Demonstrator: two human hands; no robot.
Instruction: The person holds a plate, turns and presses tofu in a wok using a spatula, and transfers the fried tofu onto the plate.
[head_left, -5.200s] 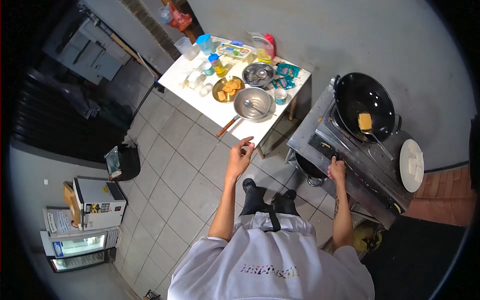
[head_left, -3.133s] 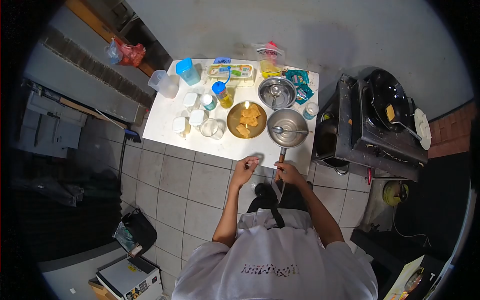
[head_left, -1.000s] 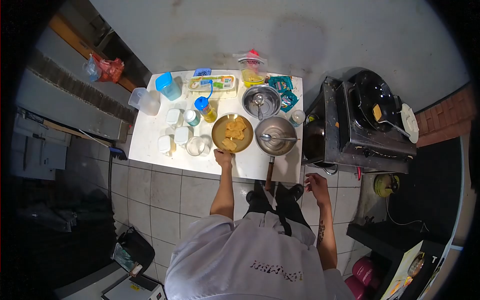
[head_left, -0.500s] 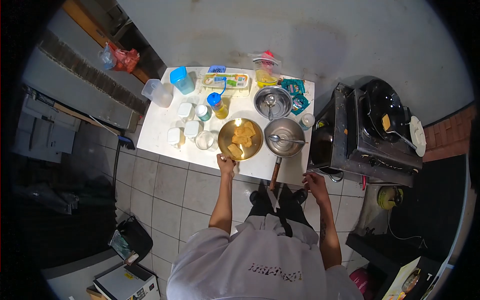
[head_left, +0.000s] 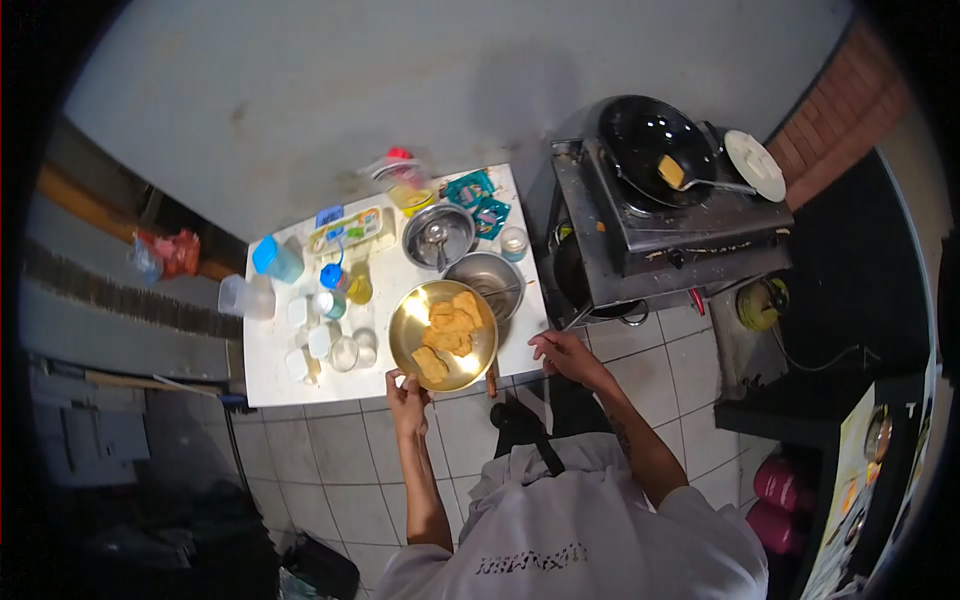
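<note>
In the head view my left hand [head_left: 408, 398] is closed on the near rim of a shallow gold-toned metal dish [head_left: 402, 350]. Several golden-brown fried pieces [head_left: 452, 318] lie in it. The dish partly covers a saucepan [head_left: 508, 297], whose brown handle tip shows below. My right hand [head_left: 565, 355] is at the table's right front corner, fingers loosely bent and apart, with nothing in it. Behind the saucepan stands a metal bowl [head_left: 415, 240] with a ladle [head_left: 437, 235] in it.
On the right a black wok [head_left: 640, 130] sits on the stove [head_left: 640, 245], with a spatula [head_left: 725, 186] and one golden piece inside. A white plate [head_left: 755, 165] lies beside it. Jars, a blue-capped oil bottle [head_left: 357, 288] and green sachets [head_left: 470, 187] stand on the white table [head_left: 270, 352].
My left hand has brought the dish nearer and rightward, partly over the saucepan. My view has turned right, toward the stove. My right hand has come up beside the table corner.
</note>
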